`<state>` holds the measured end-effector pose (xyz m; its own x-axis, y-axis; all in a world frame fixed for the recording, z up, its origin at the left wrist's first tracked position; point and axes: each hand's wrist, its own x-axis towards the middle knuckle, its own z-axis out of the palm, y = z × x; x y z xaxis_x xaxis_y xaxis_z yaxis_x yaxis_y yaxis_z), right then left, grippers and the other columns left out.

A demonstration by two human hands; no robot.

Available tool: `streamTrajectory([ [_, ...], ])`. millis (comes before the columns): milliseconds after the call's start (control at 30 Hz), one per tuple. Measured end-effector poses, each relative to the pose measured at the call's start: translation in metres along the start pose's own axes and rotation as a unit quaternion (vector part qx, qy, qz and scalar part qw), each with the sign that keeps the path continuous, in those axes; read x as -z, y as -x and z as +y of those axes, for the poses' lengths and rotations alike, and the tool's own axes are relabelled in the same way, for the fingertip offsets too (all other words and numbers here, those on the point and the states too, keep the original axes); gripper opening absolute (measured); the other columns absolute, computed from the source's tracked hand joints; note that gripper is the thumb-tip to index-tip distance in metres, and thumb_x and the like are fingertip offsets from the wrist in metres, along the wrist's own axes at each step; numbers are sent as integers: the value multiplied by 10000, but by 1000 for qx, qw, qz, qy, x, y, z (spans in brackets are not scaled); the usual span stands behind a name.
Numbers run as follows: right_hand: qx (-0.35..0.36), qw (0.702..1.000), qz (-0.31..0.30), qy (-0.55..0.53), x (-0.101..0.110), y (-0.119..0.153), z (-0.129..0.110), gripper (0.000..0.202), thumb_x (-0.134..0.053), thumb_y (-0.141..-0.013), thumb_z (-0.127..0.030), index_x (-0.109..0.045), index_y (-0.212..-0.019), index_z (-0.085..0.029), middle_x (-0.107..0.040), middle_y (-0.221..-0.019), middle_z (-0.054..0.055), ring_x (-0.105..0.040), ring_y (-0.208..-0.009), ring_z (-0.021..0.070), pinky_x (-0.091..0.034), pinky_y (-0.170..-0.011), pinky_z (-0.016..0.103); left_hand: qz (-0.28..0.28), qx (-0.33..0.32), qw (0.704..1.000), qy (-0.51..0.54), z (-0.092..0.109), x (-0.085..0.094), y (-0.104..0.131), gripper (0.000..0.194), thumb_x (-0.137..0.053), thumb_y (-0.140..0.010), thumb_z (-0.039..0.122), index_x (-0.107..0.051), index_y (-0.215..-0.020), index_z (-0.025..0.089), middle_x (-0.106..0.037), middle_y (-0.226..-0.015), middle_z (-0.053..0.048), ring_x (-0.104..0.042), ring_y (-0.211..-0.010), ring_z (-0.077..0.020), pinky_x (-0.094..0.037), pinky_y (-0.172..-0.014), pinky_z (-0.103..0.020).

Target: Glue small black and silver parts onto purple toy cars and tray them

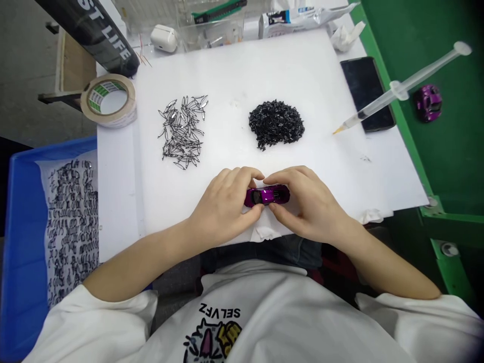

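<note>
A small purple toy car (269, 195) is held between my two hands near the front edge of a white foam board (227, 65). My left hand (227, 201) grips its left end with thumb and fingers. Around the right end, the thumb and fingers of my right hand (308, 201) are closed. Beyond my hands lies a heap of small black pieces (277, 123). To its left is a loose pile of thin clear parts with black outlines (184, 132).
A syringe (401, 91) with a yellow tip slants over a dark phone (368, 93). Another purple toy car (429, 103) rests on the green surface (408, 30). Tape (128, 113), an earphone case (164, 38) and a black cylinder (94, 35) stand left. A blue bin (22, 227) holds a sheet of parts.
</note>
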<state>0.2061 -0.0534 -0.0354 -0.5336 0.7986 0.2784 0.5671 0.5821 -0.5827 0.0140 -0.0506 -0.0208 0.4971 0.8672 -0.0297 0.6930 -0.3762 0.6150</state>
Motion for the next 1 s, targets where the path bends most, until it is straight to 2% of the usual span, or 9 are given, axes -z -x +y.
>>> streamTrajectory([
  [167,1,1000,-14,-2,-1,-2,1,357,-564,-741,-138,-467,-1080,-194,-611,-966,48,-530,-898,191,-470,-805,381,-10,-9,1000,14,-3,2,2,400,-570,-720,163,-451,-1102,176,-575,-968,-15,-494,-895,-189,-399,-814,-321],
  [600,-1,1000,-7,11,-4,-3,1,347,-561,-735,-128,-475,-1065,-189,-618,-947,44,-536,-905,199,-461,-802,381,-4,9,1000,1,1,-2,-1,370,-534,-738,152,-464,-1100,176,-571,-975,-18,-491,-912,-188,-399,-834,-332],
  [1000,-14,998,-41,-34,0,-2,2,422,-515,-710,-98,-452,-1117,-188,-596,-987,41,-515,-953,197,-425,-857,369,10,47,999,3,6,-5,-4,322,-512,-699,134,-445,-1006,209,-549,-882,-9,-482,-852,-195,-409,-777,-362],
])
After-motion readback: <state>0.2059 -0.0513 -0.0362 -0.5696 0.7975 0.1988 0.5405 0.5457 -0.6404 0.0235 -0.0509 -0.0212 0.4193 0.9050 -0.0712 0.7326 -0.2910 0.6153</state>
